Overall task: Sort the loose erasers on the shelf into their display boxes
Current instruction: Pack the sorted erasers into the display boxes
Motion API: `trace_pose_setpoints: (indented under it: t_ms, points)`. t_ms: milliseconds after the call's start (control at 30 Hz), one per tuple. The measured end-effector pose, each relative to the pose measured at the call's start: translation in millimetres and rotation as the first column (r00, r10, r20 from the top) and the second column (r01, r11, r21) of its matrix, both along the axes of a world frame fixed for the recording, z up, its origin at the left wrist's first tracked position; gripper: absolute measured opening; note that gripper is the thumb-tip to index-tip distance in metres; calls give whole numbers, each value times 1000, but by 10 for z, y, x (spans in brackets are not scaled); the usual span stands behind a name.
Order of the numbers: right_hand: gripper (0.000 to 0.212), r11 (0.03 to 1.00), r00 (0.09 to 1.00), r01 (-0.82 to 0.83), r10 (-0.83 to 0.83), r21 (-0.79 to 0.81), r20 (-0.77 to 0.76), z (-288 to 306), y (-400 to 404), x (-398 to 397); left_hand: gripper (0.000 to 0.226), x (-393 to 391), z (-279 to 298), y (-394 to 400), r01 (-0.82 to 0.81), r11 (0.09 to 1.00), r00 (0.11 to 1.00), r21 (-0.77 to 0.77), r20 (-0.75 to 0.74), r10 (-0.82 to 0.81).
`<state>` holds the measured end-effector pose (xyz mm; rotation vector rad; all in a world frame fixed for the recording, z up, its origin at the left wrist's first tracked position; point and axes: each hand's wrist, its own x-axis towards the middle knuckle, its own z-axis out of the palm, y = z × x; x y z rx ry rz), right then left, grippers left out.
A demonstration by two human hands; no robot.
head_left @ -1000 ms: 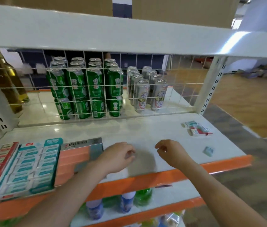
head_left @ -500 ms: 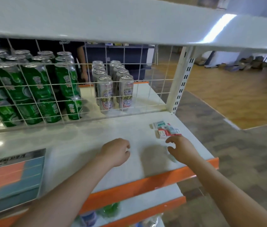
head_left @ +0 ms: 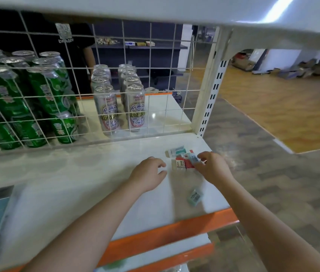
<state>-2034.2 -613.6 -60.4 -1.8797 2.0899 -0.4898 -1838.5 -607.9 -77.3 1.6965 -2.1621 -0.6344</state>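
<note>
Head view showed the right hand [head_left: 211,167] pinching a light, stiff, boxy eraser [head_left: 193,159] by its short edges, left hand [head_left: 148,174] loosely curled, holding nothing.

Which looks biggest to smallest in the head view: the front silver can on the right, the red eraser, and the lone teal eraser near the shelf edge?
1. Silver can, clearly largest.
2. Red eraser and teal eraser: similar; blur and the right hand covering the red one prevent ranking.

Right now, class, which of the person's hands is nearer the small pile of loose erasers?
Right. The right hand is at the eraser pile, its fingertips touching it. The left hand rests on the shelf just left of the pile, not touching.
</note>
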Motion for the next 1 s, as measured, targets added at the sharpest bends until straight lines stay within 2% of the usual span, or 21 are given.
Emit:
trace_pose_setpoints:
  t_ms: [167,367,533,767,1000]
  points:
    - [40,1000,999,-8,8,10,41,-60,-158,34,31,-126,-52,-65,-19,999,999,28,-33,20]
    - [18,999,999,37,-37,39,-3,-66,-238,39,28,-160,-42,-59,-16,999,998,37,-62,18]
    - [28,997,994,49,-54,60,90,-25,-159,-31,22,-248,-13,37,40,997,994,71,-101,-33]
    - [27,996,993,87,-87,1,77,20,93,-163,24,-504,-17,218,161,979,985,123,-80,-151]
    - [27,993,990,118,-117,-13,80,58,406,-287,18,-678,18,323,118,989,993,87,23,-120]
